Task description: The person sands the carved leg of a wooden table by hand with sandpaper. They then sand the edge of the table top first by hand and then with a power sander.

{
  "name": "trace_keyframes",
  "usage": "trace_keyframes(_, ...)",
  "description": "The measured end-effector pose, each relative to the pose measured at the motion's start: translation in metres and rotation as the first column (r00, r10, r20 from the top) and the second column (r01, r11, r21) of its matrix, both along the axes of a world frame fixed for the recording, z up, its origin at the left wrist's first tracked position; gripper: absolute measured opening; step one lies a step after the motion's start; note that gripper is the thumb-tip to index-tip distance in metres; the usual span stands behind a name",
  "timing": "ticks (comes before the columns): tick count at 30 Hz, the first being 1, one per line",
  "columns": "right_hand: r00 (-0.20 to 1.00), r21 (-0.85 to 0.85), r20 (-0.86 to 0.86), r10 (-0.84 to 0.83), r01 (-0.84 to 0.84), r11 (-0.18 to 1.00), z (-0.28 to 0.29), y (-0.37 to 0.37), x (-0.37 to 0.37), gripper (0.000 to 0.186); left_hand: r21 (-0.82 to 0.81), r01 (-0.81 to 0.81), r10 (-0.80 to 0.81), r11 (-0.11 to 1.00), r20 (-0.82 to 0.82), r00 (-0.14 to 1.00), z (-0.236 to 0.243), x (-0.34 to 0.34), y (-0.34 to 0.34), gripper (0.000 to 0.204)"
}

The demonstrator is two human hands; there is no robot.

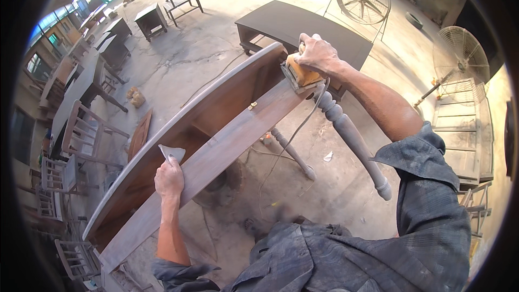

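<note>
Big frame (232,94) here, tipped on its edge, legs (351,135) jutting out to the right, which seems to turn the long board (211,151) up within easy reach. Inside the brown hollow, a crosspiece; the darker corners I can't read. Right hand (319,54) grips the sander (303,73) against the board's far end. Left hand (170,177), over the near stretch (perhaps steadying it), pinches a pale sheet (173,152). And smallest, a brass fitting (252,106) at the board's upper edge.
</note>
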State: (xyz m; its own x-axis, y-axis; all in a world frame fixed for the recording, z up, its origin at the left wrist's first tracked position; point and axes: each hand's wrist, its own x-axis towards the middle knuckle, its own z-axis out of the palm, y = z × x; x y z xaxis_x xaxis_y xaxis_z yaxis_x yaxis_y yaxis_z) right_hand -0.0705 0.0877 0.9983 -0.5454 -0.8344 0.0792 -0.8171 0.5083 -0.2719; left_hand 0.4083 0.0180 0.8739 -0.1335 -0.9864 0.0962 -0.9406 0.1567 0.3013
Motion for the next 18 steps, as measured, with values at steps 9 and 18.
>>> trace_keyframes(9,1.000,-0.018,0.006,-0.012,0.012,1.000,-0.003,-0.011,0.040,0.060,0.040,0.008,-0.007,0.999,-0.015,1.000,0.002,0.001,0.001,0.053)
trace_keyframes(18,0.999,-0.034,0.005,0.042,-0.042,0.999,0.003,-0.015,0.094,0.061,0.064,0.049,-0.048,0.997,-0.016,0.999,0.011,-0.002,0.006,0.053)
